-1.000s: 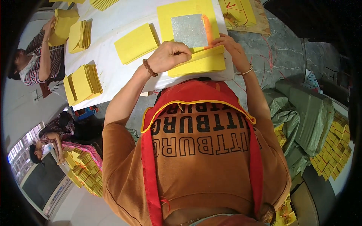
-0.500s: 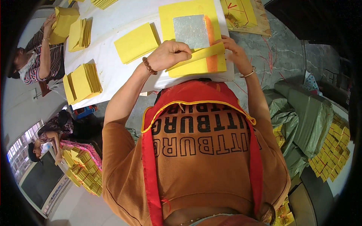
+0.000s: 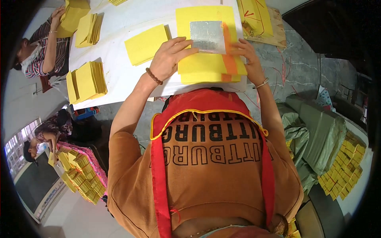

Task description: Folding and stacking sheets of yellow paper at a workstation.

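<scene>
A stack of yellow paper sheets (image 3: 206,67) lies at the table's near edge. The top sheet bears a silver foil square (image 3: 204,31) and an orange stripe (image 3: 227,37) along the square's right side. My left hand (image 3: 168,57) rests at the sheet's left edge, its fingers stretched over the lower left corner of the foil. At the opposite edge, my right hand (image 3: 248,57) has its fingers extended onto the orange stripe. Both hands are open, and my right thumb is hard to make out. The sheet's near edge sits slightly off the paper below.
A folded yellow paper pile (image 3: 147,44) lies left of my left hand on the white-covered table (image 3: 119,79). Further left stand yellow bundles (image 3: 88,81), beside a co-worker (image 3: 43,55) handling yellow paper. A yellow package (image 3: 256,18) lies at the far right.
The near flap of the sheet, which my left hand was pinching and lifting, now lies down. My left hand has let go and spread its fingers; my right fingers have moved onto the stripe.
</scene>
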Demonstrator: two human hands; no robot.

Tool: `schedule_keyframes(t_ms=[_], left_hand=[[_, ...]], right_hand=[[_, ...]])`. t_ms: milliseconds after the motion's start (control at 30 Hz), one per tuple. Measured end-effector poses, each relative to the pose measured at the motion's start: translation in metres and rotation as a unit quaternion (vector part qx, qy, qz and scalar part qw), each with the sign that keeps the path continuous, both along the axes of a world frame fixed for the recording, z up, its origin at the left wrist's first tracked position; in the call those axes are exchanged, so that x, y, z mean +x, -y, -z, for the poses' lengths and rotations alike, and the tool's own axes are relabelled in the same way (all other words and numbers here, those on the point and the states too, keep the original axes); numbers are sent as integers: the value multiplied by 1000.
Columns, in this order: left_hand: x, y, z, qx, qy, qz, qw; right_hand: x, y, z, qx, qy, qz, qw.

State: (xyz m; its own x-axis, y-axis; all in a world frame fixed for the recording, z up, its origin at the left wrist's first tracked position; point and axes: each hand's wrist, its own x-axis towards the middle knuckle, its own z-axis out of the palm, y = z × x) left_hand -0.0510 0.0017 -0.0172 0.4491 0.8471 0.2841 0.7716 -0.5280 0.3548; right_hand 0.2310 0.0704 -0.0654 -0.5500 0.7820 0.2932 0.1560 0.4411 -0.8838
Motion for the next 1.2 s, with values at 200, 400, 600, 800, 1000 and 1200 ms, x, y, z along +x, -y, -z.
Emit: schedule_keyframes(t_ms=[200, 400, 600, 800, 1000, 1200], left_hand=[[6, 26, -18, 113, -88, 20, 989], [12, 39, -18, -38, 81, -5, 996], [13, 13, 1, -297, 303, -233, 875], [14, 0, 6, -316, 375, -242, 837], [15, -9, 0, -356, 446, -253, 781], [13, -14, -16, -155, 266, -278, 910]], right_hand=[[9, 12, -28, 168, 132, -24, 977], [9, 28, -31, 94, 148, -45, 984], [-16, 26, -33, -107, 103, 108, 983], [-28, 19, -35, -205, -31, 157, 966], [-26, 10, -15, -202, 8, 171, 964], [-27, 6, -16, -195, 23, 179, 964]])
